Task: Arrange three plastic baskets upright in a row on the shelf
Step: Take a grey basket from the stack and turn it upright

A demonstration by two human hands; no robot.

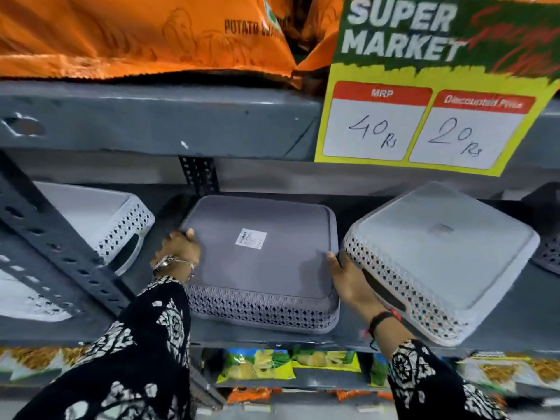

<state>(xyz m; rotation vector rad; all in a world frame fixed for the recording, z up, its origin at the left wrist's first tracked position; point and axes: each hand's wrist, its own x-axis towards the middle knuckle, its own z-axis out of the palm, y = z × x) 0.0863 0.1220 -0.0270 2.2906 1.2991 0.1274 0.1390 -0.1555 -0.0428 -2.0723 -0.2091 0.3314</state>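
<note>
Three plastic baskets lie upside down on the grey metal shelf (500, 313). The middle one is purple-grey (260, 268) with a white sticker on its base. My left hand (181, 247) grips its left edge and my right hand (348, 277) grips its right edge. To its right lies a light grey basket (439, 262), base up, turned at an angle and touching my right hand. Another light grey basket (100, 219) lies at the left, partly hidden behind a slanted shelf brace (60, 244).
The upper shelf board (157, 122) hangs low over the baskets, with orange bags (136, 34) on top. A yellow price sign (430, 95) hangs at the upper right. A darker basket (545, 253) peeks in at the far right. Snack packets (272, 365) fill the shelf below.
</note>
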